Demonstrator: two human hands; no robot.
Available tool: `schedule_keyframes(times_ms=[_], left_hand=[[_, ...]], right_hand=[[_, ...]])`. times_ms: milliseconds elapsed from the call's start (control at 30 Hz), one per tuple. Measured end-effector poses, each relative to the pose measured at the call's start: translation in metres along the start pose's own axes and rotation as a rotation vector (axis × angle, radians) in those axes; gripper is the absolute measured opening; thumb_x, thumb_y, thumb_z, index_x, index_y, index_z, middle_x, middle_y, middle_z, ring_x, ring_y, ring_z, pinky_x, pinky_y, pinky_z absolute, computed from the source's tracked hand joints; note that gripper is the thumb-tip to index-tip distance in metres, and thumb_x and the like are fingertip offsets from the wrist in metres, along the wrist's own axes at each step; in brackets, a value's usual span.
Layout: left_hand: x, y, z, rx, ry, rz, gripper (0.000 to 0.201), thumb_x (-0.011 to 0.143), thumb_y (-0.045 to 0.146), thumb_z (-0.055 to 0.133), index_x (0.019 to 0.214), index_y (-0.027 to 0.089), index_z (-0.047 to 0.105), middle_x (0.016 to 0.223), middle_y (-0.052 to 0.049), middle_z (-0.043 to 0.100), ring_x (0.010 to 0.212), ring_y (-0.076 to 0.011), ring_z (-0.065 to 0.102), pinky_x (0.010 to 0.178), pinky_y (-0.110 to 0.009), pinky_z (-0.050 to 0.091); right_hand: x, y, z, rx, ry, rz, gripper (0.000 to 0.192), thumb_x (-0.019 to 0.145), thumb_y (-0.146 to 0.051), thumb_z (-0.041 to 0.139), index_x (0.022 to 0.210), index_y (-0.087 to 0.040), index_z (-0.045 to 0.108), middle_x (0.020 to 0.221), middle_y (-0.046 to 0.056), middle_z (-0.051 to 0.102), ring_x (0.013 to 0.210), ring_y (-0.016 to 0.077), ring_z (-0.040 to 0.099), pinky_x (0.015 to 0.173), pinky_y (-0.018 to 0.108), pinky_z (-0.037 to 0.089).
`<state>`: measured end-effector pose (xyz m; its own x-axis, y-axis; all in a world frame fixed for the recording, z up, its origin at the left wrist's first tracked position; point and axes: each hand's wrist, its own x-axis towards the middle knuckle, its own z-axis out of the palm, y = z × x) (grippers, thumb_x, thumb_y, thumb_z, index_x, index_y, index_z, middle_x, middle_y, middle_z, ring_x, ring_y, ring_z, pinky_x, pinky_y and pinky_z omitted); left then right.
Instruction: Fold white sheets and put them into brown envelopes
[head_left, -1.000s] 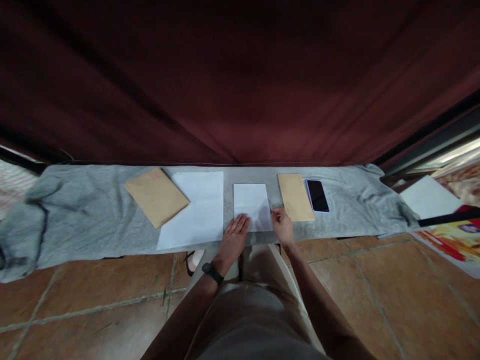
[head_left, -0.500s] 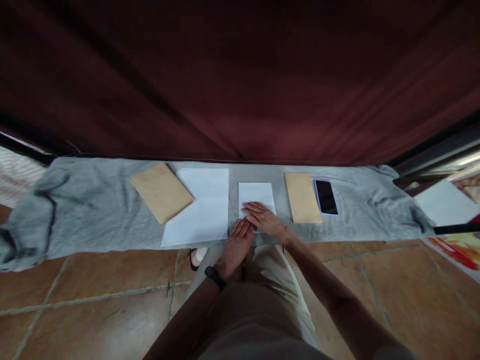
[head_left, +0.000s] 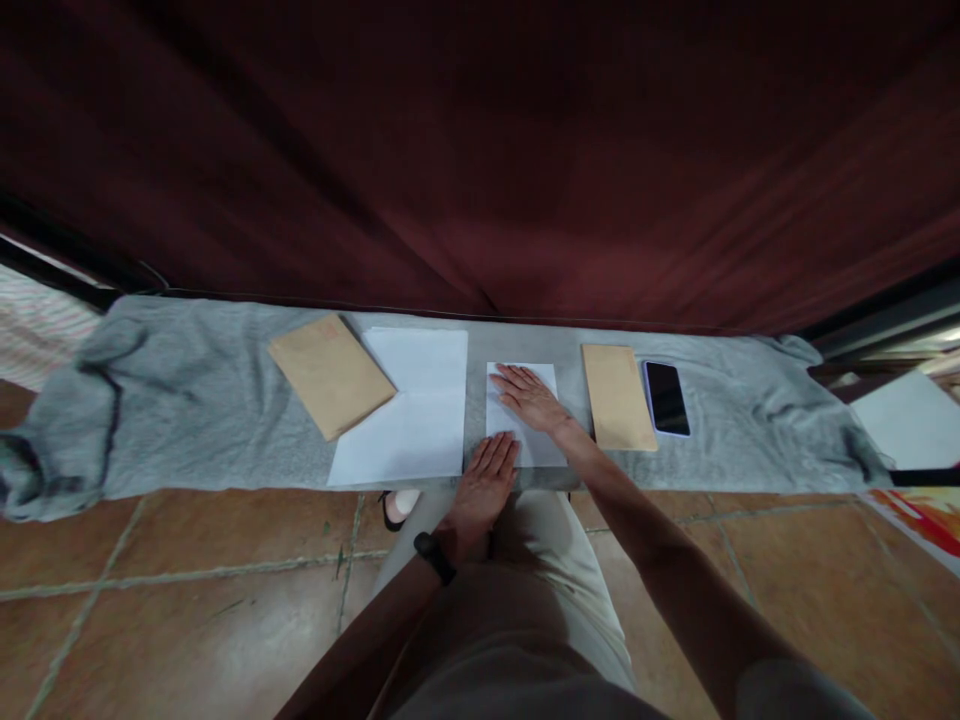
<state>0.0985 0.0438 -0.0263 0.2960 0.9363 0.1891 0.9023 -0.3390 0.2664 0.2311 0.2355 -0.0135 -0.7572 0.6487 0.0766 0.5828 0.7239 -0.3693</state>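
A: What is the right hand [head_left: 531, 398] up to?

B: It lies palm down on the small white paper [head_left: 538, 448], fingers straight and a little spread, gripping nothing.

A: And the left hand [head_left: 486, 482]?

B: Flat as well, its fingers stretched out close together over the paper's near left corner (a dark wristband [head_left: 433, 556] circles that wrist).

A: So where does the paper sit?

B: Around the middle of the grey, cloth-covered tabletop [head_left: 210, 410], between larger white sheets [head_left: 420, 430] on the left and a brown envelope [head_left: 619, 400] on the right.

A: Does it touch either?

B: No, a strip of grey shows on both sides. Just right of the envelope lies a phone [head_left: 667, 398], its screen dark.

A: And farther left?

B: A second envelope [head_left: 334, 375], set at a slant, overlaps the white sheets.

A: Beyond that?

B: A dark red curtain [head_left: 450, 200] hangs along the far edge; the tiled floor [head_left: 225, 580] shows on the near side.
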Motion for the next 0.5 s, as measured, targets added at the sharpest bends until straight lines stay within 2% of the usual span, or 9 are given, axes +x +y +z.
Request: schedule_keyframes(times_ms=[333,500], left_hand=[[-0.003,0.008,-0.014,-0.017,-0.001,-0.012,0.052,0.103,0.028,0.04,0.153,0.013,0.041,0.16,-0.014,0.042,0.152,-0.0243,0.032,0.125,-0.047,0.031],[-0.003,0.009,-0.011,-0.016,0.014,-0.024,0.053,0.103,0.029,0.039,0.154,0.015,0.04,0.16,-0.013,0.042,0.152,-0.0238,0.033,0.126,-0.048,0.03]], right_hand=[[0.015,0.011,-0.006,-0.048,0.01,0.097,0.052,0.106,-0.039,0.04,0.156,-0.025,0.041,0.167,0.005,0.029,0.155,0.0248,0.025,0.128,0.048,0.017],[-0.002,-0.007,-0.008,-0.025,0.057,0.148,0.054,0.107,-0.04,0.035,0.157,-0.021,0.039,0.168,0.008,0.028,0.156,0.0265,0.023,0.128,0.051,0.017]])
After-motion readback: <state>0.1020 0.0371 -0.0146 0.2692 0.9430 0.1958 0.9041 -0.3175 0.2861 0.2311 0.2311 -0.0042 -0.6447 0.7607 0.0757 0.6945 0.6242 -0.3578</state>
